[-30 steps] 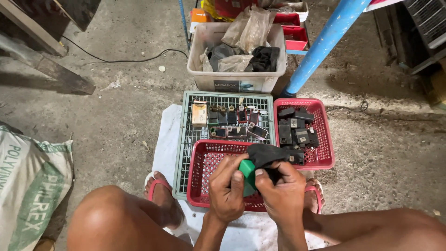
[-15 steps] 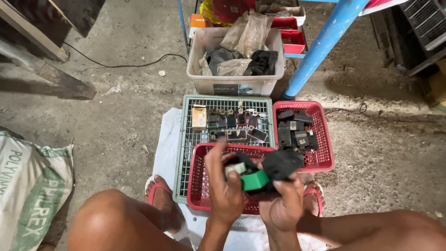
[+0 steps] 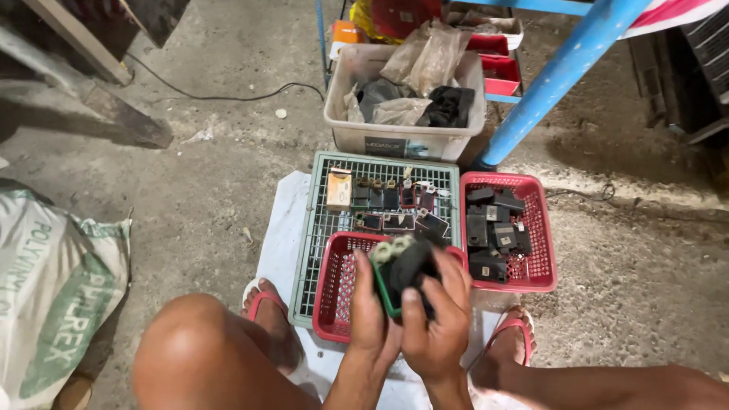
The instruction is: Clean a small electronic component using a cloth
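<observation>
Both my hands hold one small black block-shaped part with a green edge and pale connector top [image 3: 402, 267], above a red basket [image 3: 334, 292]. My left hand [image 3: 370, 319] grips its left side with the thumb up along it. My right hand [image 3: 439, 315] wraps the right side, index finger across the front. Behind it a green tray [image 3: 319, 228] carries several small dark parts [image 3: 399, 209] and an orange box [image 3: 339, 188]. A second red basket [image 3: 538, 243] to the right holds several black parts [image 3: 495, 231].
A white bin [image 3: 402, 140] of plastic bags and dark items stands at the back, beside a blue post [image 3: 558, 76]. A printed sack [image 3: 53, 296] lies at left. My knees and red sandals [image 3: 262, 300] flank the baskets on a white sheet [image 3: 277, 228].
The part was turned in my hands: its green side faced up before, and now the black body faces me. Both hands stayed over the near red basket.
</observation>
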